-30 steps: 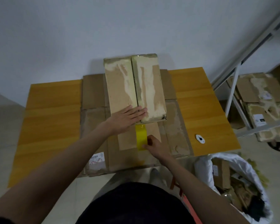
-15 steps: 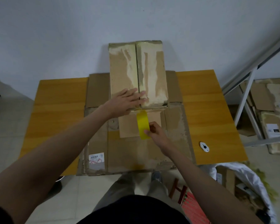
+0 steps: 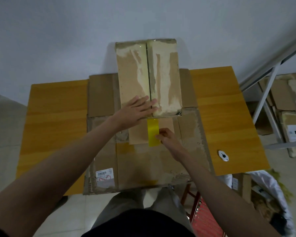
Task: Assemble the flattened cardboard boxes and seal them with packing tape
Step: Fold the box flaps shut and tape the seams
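An assembled cardboard box stands on a flattened box spread over the yellow table. Its two top flaps meet along a centre seam and carry torn pale patches. My left hand lies flat with straight fingers across the near end of that seam, pressing the flaps down. A strip of yellow tape hangs from the box's near top edge down its front face. My right hand pinches the strip's lower right edge between thumb and curled fingers.
A small white round device lies on the table's right part. A metal shelf frame with more cardboard boxes stands at the right. A white bag of cardboard scraps sits on the floor at lower right, beside a red stool.
The view has tilted so the box sits higher in frame. My left hand stays on the seam. My right hand has shifted slightly along the tape's lower end, still pinching it.
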Available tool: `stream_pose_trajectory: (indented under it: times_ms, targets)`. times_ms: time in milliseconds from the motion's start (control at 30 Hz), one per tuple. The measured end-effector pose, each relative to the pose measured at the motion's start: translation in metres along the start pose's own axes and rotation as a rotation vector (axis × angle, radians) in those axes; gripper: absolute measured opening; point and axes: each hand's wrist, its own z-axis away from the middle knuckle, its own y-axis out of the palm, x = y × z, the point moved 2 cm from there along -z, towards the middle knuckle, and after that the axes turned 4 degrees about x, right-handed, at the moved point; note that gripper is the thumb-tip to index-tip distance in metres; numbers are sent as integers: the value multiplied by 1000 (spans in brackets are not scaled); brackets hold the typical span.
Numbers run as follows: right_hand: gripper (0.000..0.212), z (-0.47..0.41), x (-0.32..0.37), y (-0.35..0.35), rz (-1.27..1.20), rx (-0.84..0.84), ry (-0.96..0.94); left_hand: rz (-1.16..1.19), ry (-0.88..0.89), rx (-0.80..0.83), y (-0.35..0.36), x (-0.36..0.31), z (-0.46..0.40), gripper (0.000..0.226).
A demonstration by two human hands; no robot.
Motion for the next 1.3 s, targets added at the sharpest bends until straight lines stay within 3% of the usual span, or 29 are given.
stream_pose_trajectory:
  times_ms: [100,200,300,400,500,767,900,1100,1300]
  targets:
    - [33,-5,16,-7,-69,-134,-81,12,-56,-120,5,-1,5,64]
    - [61,-5,33,-18,-128,-378,-163,72,-226,-217,11,-7,13,61]
    - [74,-4,43,-29,-128,-518,-277,147,-424,-241,15,-12,19,77]
    - [73,-7,49,-34,30,-463,-333,424,-582,-272,17,-13,24,91]
    - [70,-8,49,-37,99,-428,-366,621,-549,-345,17,-21,25,83]
    - [61,22,45,-44,177,-423,-478,630,-536,-322,-8,-38,43,84]
    - [62,52,42,-55,361,-485,-541,669,-539,-251,-28,-52,58,83]
    - [40,86,21,-73,509,-531,-690,670,-507,-156,-32,-72,71,83]
    - [37,56,-13,-76,500,-444,-403,669,-490,21,-6,-87,52,84]
